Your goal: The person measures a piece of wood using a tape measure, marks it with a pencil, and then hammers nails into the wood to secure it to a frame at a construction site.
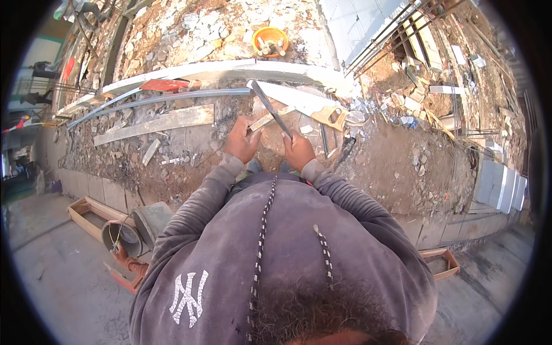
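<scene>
My right hand (299,150) is closed round the lower end of a dark, flat, narrow metal bar (269,107). The bar slants up and to the left, crossing in front of a short wooden strip (270,118). Closed on the near end of that strip is my left hand (241,141), its thumb along the side. Just beyond both hands lies a handsaw (303,102), its pale blade pointing left and its wooden handle to the right. Whether the bar touches the strip I cannot tell.
Beyond the hands run a long metal channel (167,96) and a white-topped low ledge (218,69). A weathered plank (158,123) lies left on dirt. An orange bowl (270,41) sits among rubble. Steel rods (382,40) stick out at upper right; buckets (122,238) stand at lower left.
</scene>
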Demonstrator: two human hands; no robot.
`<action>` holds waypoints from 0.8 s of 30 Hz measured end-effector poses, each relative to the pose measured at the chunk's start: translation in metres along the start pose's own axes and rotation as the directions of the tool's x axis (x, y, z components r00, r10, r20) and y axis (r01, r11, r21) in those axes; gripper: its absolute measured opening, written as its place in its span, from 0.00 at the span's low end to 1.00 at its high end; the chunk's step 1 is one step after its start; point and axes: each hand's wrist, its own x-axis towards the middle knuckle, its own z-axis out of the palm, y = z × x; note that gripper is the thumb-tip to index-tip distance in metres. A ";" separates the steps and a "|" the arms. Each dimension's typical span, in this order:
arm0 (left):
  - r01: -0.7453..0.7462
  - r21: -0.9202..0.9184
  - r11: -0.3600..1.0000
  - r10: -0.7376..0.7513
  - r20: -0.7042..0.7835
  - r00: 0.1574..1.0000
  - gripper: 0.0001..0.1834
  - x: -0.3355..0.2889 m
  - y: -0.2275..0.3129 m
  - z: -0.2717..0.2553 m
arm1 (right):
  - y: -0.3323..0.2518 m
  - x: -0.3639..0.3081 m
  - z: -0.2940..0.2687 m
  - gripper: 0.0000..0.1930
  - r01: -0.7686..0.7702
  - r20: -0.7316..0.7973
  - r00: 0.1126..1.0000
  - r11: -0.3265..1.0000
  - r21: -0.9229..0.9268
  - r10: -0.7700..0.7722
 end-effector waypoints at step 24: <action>-0.048 0.074 0.996 0.051 -0.031 0.998 0.13 -0.004 -0.006 -0.005 | -0.062 0.010 -0.030 0.22 -0.043 0.015 0.999 0.976 0.212 0.041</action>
